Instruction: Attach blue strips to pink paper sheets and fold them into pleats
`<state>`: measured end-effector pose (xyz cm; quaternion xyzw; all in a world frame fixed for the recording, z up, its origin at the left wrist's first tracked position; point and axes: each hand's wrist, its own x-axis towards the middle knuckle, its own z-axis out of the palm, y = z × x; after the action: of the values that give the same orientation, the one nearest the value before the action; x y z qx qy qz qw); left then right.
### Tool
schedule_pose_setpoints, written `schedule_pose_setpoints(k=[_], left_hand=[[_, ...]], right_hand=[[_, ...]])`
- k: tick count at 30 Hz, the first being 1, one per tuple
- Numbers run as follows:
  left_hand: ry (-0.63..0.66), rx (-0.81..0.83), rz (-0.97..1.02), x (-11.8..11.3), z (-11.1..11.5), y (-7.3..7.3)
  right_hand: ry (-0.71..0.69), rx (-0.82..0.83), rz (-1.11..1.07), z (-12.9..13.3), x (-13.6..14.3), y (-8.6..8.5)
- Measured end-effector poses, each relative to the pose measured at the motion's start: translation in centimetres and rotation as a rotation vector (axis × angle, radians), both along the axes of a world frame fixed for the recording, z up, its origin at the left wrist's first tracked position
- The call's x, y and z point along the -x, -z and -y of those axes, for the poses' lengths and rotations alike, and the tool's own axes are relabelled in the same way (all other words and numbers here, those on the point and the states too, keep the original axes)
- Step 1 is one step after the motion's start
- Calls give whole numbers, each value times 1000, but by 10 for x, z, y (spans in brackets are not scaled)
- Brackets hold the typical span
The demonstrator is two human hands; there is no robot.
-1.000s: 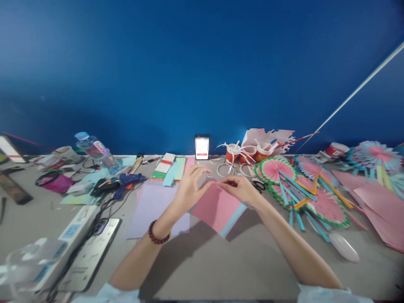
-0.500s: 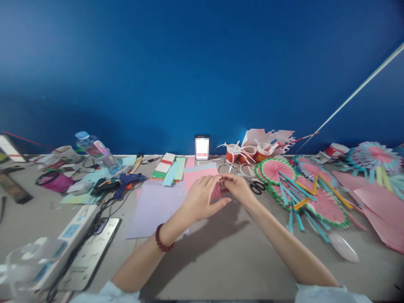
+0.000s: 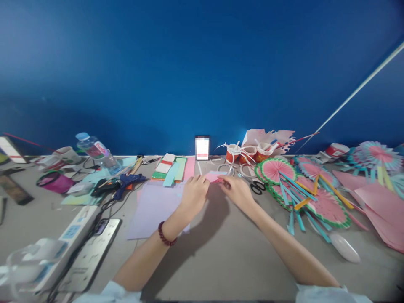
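A piece of pink paper (image 3: 213, 177) with a light blue edge is stretched between my two hands, above the middle of the table. My left hand (image 3: 195, 193) is closed on its left end, knuckles up, with the fingertips hidden. On the other end, my right hand (image 3: 235, 189) pinches the paper between thumb and fingers. A sheet of lilac paper (image 3: 151, 210) lies flat beside my left forearm. Black-handled scissors (image 3: 258, 187) rest just right of my right hand.
Paper fans (image 3: 277, 170) with pink centres are heaped at the right, near a white computer mouse-like object (image 3: 344, 247). Red cups (image 3: 232, 154) stand by the blue wall. At the left are a glue gun (image 3: 126, 182), a bottle (image 3: 97, 151), a power strip (image 3: 74, 231) and a phone (image 3: 91, 254).
The pink paper has tipped from facing me to lying nearly edge-on. My hands have moved apart, and my left thumb, stretched out before, is now tucked in.
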<state>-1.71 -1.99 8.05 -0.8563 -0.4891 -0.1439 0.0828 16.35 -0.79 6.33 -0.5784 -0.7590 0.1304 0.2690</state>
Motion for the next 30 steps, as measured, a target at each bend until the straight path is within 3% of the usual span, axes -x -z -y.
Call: schedule_pose_setpoints(k=[4, 10, 15, 19, 30], left_hand=[[50, -29, -19, -1, -3, 3], [105, -11, -18, -1, -5, -1], [34, 133, -61, -3, -11, 14], [85, 207, 42, 4, -16, 27], [97, 331, 165, 24, -35, 39]], right_hand=[[9, -150, 285, -6, -6, 4], [-101, -330, 390, -14, -13, 4], [-241, -91, 472, -17, -11, 7], [-295, 44, 431, -20, -14, 14], [-318, 223, 76, -34, -27, 37]])
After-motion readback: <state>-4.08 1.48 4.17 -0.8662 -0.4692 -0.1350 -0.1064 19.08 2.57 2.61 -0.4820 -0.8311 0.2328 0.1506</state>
